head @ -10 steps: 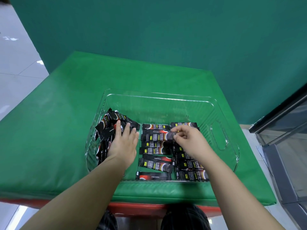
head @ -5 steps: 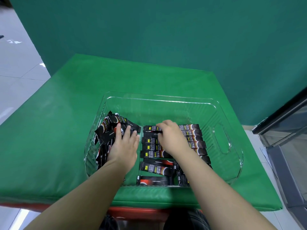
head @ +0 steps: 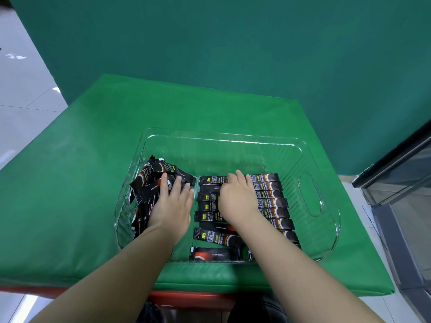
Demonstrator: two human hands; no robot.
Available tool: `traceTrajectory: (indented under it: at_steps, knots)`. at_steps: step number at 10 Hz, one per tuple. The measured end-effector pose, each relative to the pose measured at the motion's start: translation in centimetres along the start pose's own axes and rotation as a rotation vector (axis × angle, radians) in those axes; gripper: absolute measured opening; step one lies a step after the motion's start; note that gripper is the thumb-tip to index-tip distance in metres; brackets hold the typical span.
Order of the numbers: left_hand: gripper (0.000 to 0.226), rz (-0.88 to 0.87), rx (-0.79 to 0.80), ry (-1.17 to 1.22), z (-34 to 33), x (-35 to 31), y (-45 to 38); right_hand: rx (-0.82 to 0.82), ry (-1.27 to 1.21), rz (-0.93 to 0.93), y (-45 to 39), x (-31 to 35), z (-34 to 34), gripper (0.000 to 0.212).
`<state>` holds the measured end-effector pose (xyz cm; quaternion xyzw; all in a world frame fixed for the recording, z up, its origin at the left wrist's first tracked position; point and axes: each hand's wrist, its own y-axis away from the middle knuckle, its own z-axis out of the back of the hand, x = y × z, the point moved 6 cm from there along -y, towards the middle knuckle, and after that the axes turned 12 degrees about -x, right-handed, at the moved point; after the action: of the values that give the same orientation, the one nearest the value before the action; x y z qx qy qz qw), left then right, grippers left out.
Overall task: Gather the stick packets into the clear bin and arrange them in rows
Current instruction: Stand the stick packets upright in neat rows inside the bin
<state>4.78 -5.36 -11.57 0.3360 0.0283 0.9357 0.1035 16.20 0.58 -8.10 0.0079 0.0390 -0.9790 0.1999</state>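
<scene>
Below, flat-fingered left hand (head: 171,207) and right hand (head: 236,199) press packets (head: 271,197) over green mat (head: 70,206).

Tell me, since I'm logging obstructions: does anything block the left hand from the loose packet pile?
Nothing visible does. The left hand already rests flat on the pile at the bin's left side.

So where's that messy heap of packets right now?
In the head view, the loose heap lies at the clear bin's left end, under the left hand, beside the tidy rows.

Single head view, looking down-forward, close over clear bin (head: 310,197).
</scene>
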Motion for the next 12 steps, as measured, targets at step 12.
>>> traceTrajectory:
  at_steps: [12]
  knots:
    - [0.063,0.008,-0.011,-0.008,-0.3,-0.1,-0.1,0.101,0.091,-0.156,0.7,-2.0,-1.0,0.061]
